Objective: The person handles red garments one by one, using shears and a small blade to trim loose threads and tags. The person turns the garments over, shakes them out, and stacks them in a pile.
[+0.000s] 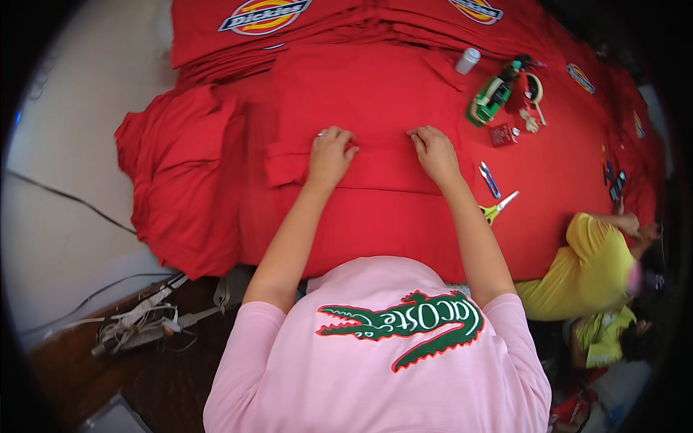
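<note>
A flat-spread piece of soft red fabric (361, 86) lies on the red-covered work surface (534, 224), its body extending away from the person; its near folded band's long axis runs left to right. The bare left hand (332, 156) and bare right hand (435, 153) rest there, fingers bent; whether they pinch cloth, I cannot tell.

1. The flat red cloth garment (361, 94) lies before the person, the bare left hand (332, 153) on its left part, the bare right hand (434, 150) on its right.
2. Left of it lies a crumpled red cloth heap (177, 162); behind it, layered red printed fabric (332, 30).
3. To its right, back to front: white cylindrical bottle (468, 60), green plastic holder (488, 103), small red box (503, 135), blue-handled metal snips (491, 183), yellow-handled metal scissors (493, 212).
</note>
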`<state>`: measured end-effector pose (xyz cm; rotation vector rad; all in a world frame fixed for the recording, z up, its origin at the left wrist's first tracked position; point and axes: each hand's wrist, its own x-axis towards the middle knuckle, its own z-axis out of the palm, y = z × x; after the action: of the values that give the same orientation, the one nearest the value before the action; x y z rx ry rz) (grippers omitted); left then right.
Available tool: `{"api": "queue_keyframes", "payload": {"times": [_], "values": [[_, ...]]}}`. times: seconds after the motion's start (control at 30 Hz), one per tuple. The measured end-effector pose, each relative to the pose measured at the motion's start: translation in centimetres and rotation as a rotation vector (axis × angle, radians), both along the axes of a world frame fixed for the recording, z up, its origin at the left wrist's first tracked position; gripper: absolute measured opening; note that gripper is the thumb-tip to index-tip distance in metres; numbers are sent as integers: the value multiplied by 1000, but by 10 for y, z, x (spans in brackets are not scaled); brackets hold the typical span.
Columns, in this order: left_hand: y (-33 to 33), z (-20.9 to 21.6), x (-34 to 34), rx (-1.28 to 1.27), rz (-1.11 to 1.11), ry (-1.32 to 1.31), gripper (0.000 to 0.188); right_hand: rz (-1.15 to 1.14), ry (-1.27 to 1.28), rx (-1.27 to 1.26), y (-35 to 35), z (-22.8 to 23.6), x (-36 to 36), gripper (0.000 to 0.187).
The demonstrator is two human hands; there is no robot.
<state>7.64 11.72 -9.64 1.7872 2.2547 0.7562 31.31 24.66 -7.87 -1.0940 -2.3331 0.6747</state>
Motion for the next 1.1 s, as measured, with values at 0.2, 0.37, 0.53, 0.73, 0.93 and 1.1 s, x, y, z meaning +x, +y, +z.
{"api": "queue_keyframes", "payload": {"times": [0.2,0.37,0.53,0.73,0.93,1.1], "values": [[-15,-14,-3,7,-15,-14,34,18,-112,-3,-16,-7,-9,15],[-31,-1,-54,3,-81,319,45,-114,-56,247,-30,8,60,21],[-48,50,-106,-195,-188,194,20,-521,-210,233,-39,4,189,25],[-20,79,-78,-522,-286,167,15,-889,-437,-267,-66,8,243,35],[-5,52,-105,-422,-319,329,24,-892,-592,-475,-85,15,193,48],[-17,52,-110,-464,-218,151,30,-937,-728,-388,-87,-3,239,43]]}}
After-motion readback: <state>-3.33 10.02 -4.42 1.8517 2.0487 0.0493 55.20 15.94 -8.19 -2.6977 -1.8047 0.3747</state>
